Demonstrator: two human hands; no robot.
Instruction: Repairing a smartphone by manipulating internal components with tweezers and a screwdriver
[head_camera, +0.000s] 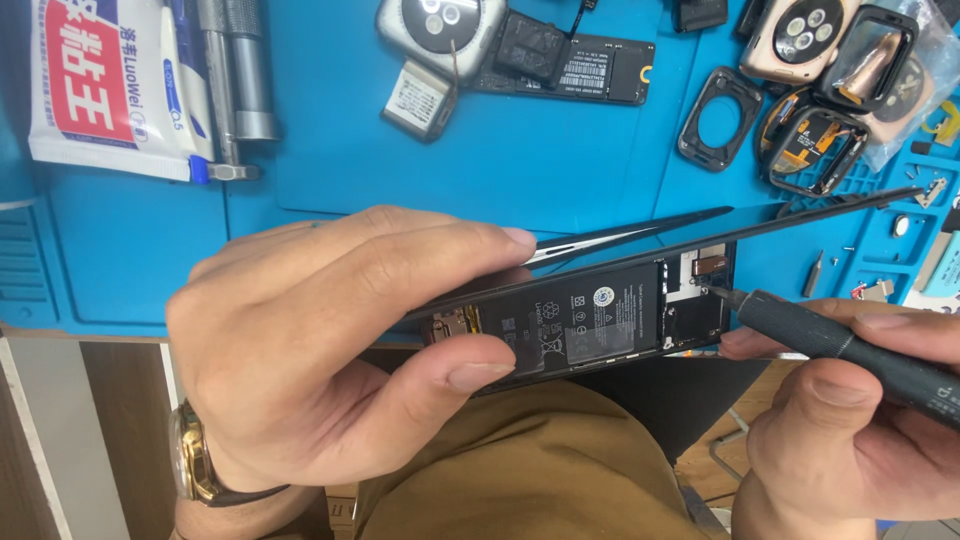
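Nearest the camera, the left hand (340, 340) grips an opened phone (590, 320) edgewise: the thumb presses on the exposed inside, just beside the black battery (600, 318), while the four fingers wrap over the far edge, where the lifted screen panel (760, 228) is hinged open in a narrow wedge. A gold wristwatch (195, 465) sits on that wrist. A pair of tweezers (640, 232) also runs out from under the left fingertips, lying alongside the raised panel and pointing away from them.

The right hand (850, 430) is closed around a dark screwdriver (850, 345), thumb on top and fingers curled beneath, pen fashion. The driver's tip (712, 289) touches the phone's inner frame just past the end of the battery, near a small copper-coloured part (708, 264), well away from the left thumb.

Beyond the fingers lies a blue work mat (480, 150). Just past the left knuckles, a white tube with red print (110, 85) and a metal cylinder tool (240, 70) rest on it. Further out, beyond the left fingertips, are a silver watch case lying face down (440, 28), a small loose module (418, 98) and a black circuit board (580, 68). Beyond the right hand's fingers lie an empty black watch frame (722, 118), more watch parts (815, 145) and a rose-gold watch back (800, 35).
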